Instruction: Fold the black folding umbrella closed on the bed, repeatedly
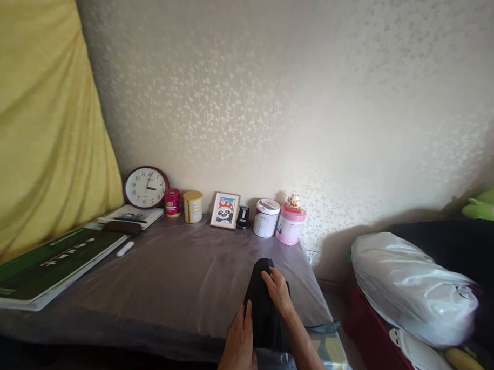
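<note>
Item: black cloth, or something soft like it [259, 308]. Between my two hands, over the near right part of the tabletop [173, 279]; whether it rests there, I cannot tell.
Right hand [278, 289]: thumb and fingers closed over its upper right edge.
Left hand [241, 336]: laid along its left side; grip hidden from me at this remove.
Progress, as I judge it: item in hand and gathered into a narrow shape; handling unfinished, not yet let go. Any finer stage I cannot read.
Beyond the hands: pink jar [289, 228], white tub [266, 222], picture frame [225, 210], all untouched.
Far left of the hands: green box [63, 261].
Right of the hands: plastic bag [408, 282], well apart.
</note>
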Motion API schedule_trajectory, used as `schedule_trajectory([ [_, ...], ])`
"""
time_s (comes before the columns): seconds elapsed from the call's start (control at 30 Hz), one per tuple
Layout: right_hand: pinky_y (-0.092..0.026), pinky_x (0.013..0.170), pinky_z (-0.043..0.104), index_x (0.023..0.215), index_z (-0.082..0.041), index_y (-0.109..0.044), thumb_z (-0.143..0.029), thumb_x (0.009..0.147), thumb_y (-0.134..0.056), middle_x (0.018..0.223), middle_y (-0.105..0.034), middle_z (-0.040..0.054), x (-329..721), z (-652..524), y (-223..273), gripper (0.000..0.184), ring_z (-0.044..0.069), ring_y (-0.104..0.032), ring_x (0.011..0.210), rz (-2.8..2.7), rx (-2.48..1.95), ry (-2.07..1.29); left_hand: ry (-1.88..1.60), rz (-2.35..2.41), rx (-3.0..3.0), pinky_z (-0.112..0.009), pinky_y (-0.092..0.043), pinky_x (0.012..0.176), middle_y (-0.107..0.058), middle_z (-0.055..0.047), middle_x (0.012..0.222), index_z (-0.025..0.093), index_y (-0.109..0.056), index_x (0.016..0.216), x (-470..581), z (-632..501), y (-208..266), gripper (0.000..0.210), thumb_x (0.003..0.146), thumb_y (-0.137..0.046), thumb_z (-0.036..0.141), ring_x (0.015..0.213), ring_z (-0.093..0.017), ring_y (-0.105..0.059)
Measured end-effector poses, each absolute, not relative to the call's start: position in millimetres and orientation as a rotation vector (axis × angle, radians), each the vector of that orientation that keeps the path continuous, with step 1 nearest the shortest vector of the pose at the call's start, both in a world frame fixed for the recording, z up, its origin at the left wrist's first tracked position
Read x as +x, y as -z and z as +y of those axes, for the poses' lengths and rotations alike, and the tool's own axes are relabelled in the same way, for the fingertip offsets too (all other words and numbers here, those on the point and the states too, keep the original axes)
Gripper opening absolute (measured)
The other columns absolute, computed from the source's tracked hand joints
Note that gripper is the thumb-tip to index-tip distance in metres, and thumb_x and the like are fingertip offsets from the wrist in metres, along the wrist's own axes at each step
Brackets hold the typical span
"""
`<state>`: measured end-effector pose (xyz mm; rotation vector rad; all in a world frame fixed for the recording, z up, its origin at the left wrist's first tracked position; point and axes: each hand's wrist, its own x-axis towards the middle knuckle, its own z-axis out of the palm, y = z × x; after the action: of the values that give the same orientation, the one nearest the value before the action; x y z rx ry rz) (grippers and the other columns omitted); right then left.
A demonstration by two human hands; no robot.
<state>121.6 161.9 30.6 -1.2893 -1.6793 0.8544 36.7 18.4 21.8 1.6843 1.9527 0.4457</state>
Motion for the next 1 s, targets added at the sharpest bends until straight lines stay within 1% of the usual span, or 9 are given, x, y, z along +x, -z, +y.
schedule_trajectory([
  [0.13, -0.043, 0.063, 0.025, 0.101, -0.011, -0.06, -0.032, 0.076, -0.051, 0.077, -0.068, 0.008, 107.8, 163.4, -26.9, 0.034, 0.021, -0.063, 0.076, -1.802, -1.43, -0.745, -0.521, 1.936, 1.761, -0.032, -0.018, 0.112, -0.014, -0.019, 0.148, 0.0, -0.015, 0.137, 33.4, 21.6, -13.2, 0.085, 0.058, -0.046, -0.002, 0.137, -0.023, -0.014],
  [0.23, -0.042, 0.063, 0.025, 0.101, -0.01, -0.058, -0.027, 0.078, -0.05, 0.074, -0.068, 0.0076, 102.1, 163.9, -25.5, 0.03, 0.021, -0.064, 0.075, -1.926, -1.489, -0.649, -0.55, 1.94, 1.794, -0.035, -0.019, 0.112, -0.018, -0.02, 0.147, 0.0, -0.025, 0.134, 30.6, 23.5, -5.1, 0.082, 0.056, -0.048, 0.0, 0.136, -0.026, -0.02],
  [0.43, -0.039, 0.061, 0.023, 0.101, -0.015, -0.055, -0.026, 0.08, -0.049, 0.072, -0.069, 0.0039, 95.9, 162.1, -30.8, 0.025, 0.018, -0.065, 0.077, -2.087, -1.5, -0.633, -0.614, 1.975, 1.834, -0.035, -0.021, 0.112, -0.027, -0.022, 0.143, -0.002, -0.029, 0.132, 26.5, 22.4, -1.8, 0.075, 0.059, -0.046, 0.004, 0.133, -0.025, -0.027],
  [0.53, -0.038, 0.057, 0.021, 0.097, -0.016, -0.054, -0.027, 0.084, -0.043, 0.067, -0.069, 0.0006, 93.5, 156.7, -38.6, 0.02, 0.013, -0.064, 0.061, -2.159, -1.445, -0.799, -0.518, 1.983, 1.8, -0.035, -0.026, 0.11, -0.033, -0.024, 0.14, -0.005, -0.027, 0.131, 23.8, 21.1, -0.2, 0.07, 0.065, -0.046, 0.007, 0.132, -0.025, -0.031],
  [0.63, -0.038, 0.054, 0.019, 0.083, -0.019, -0.054, -0.026, 0.086, -0.037, 0.065, -0.07, -0.0014, 92.4, 150.7, -44.9, 0.018, 0.009, -0.058, 0.047, -2.222, -1.36, -0.908, -0.46, 1.97, 1.811, -0.036, -0.029, 0.108, -0.033, -0.024, 0.14, -0.005, -0.023, 0.133, 18.3, 19.1, 8.5, 0.068, 0.069, -0.044, 0.011, 0.131, -0.025, -0.033],
  [0.7, -0.038, 0.054, 0.019, 0.076, -0.02, -0.053, -0.025, 0.085, -0.037, 0.068, -0.071, -0.0016, 92.9, 148.1, -46.5, 0.019, 0.008, -0.057, 0.047, -2.248, -1.324, -0.911, -0.539, 1.954, 1.849, -0.037, -0.034, 0.105, -0.037, -0.024, 0.138, -0.003, -0.024, 0.132, 13.2, 16.4, 15.3, 0.067, 0.071, -0.044, 0.015, 0.127, -0.024, -0.038],
  [0.83, -0.039, 0.057, 0.019, 0.073, -0.021, -0.053, -0.024, 0.085, -0.038, 0.071, -0.072, -0.0023, 94.6, 146.0, -45.9, 0.02, 0.009, -0.059, 0.052, -2.299, -1.296, -0.888, -0.784, 2.08, 1.87, -0.039, -0.043, 0.097, -0.047, -0.021, 0.128, 0.005, -0.036, 0.126, 7.3, 11.5, 16.2, 0.056, 0.075, -0.045, 0.027, 0.117, -0.026, -0.05],
  [0.93, -0.039, 0.06, 0.019, 0.073, -0.021, -0.055, -0.024, 0.085, -0.038, 0.073, -0.072, -0.0015, 94.1, 145.5, -46.2, 0.021, 0.011, -0.063, 0.062, -2.356, -1.303, -0.834, -0.884, 2.151, 1.981, -0.043, -0.043, 0.097, -0.044, -0.017, 0.131, 0.013, -0.04, 0.124, 12.2, 14.7, 9.4, 0.051, 0.076, -0.047, 0.032, 0.12, -0.027, -0.046],
  [1.0, -0.039, 0.063, 0.019, 0.073, -0.022, -0.056, -0.025, 0.086, -0.038, 0.074, -0.072, -0.001, 93.4, 145.2, -46.8, 0.022, 0.012, -0.065, 0.07, -2.382, -1.301, -0.809, -0.884, 2.133, 2.063, -0.046, -0.042, 0.098, -0.044, -0.016, 0.132, 0.016, -0.042, 0.123, 17.9, 20.5, 8.6, 0.053, 0.074, -0.051, 0.032, 0.121, -0.029, -0.045],
])
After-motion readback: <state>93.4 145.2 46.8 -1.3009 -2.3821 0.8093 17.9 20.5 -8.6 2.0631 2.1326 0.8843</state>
